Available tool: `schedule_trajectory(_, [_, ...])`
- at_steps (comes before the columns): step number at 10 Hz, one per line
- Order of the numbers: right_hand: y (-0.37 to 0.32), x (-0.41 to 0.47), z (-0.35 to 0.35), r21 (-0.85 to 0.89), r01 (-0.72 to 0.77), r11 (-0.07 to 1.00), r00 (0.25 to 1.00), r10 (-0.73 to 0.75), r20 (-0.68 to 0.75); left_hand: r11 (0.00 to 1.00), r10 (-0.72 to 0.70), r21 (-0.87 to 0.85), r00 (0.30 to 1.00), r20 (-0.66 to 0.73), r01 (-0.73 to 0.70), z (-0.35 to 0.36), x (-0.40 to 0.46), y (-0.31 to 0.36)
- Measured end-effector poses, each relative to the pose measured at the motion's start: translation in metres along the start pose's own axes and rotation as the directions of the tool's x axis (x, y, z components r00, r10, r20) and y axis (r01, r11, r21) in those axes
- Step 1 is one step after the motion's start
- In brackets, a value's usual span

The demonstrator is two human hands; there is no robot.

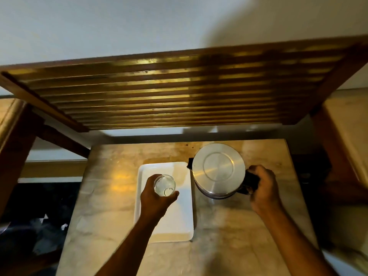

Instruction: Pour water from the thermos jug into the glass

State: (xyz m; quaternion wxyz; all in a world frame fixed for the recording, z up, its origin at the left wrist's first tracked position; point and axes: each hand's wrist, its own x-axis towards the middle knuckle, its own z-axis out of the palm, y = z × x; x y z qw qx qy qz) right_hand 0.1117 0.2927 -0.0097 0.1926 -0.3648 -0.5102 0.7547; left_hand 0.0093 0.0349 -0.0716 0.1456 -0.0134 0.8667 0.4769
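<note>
A steel thermos jug (218,169) with a round shiny lid stands on the marble top, its black spout pointing left. My right hand (262,186) is closed around its black handle on the right side. A clear glass (164,185) is held over a white rectangular tray (179,222), and my left hand (155,196) wraps around it from the left and below. The glass is upright and I see it from above. Whether there is water in it I cannot tell. Glass and jug are a short gap apart.
The marble top (111,196) runs from the wall to the near edge. A slatted wooden shelf (169,92) hangs overhead, carried by wooden posts at left and right. Dark floor with clutter (39,226) lies to the left, a pale surface to the right.
</note>
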Motion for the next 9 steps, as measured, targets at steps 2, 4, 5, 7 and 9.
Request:
schedule_trajectory(2, [0.011,0.007,0.005,-0.035,-0.021,0.999,0.999,0.022,0.03,0.999,0.01,0.039,1.0,0.009,-0.011,0.01,0.001,-0.016])
schedule_trajectory(4, [0.02,0.013,0.003,-0.054,-0.026,0.998,0.999,0.028,0.043,0.998,0.022,0.055,1.0,-0.004,-0.021,0.017,0.001,-0.024])
schedule_trajectory(5, [0.023,0.014,-0.002,-0.059,-0.022,0.998,0.998,0.025,0.051,0.997,0.031,0.067,1.0,0.001,-0.031,0.02,-0.001,-0.029])
schedule_trajectory(7, [0.026,0.014,-0.005,-0.114,0.005,0.993,0.998,0.001,0.057,0.996,0.03,0.087,0.999,0.035,-0.033,0.02,-0.004,-0.031])
schedule_trajectory(9, [0.008,0.01,-0.002,-0.256,-0.11,0.961,0.994,0.105,-0.033,0.966,-0.06,0.256,0.99,0.126,0.026,0.009,-0.011,-0.006])
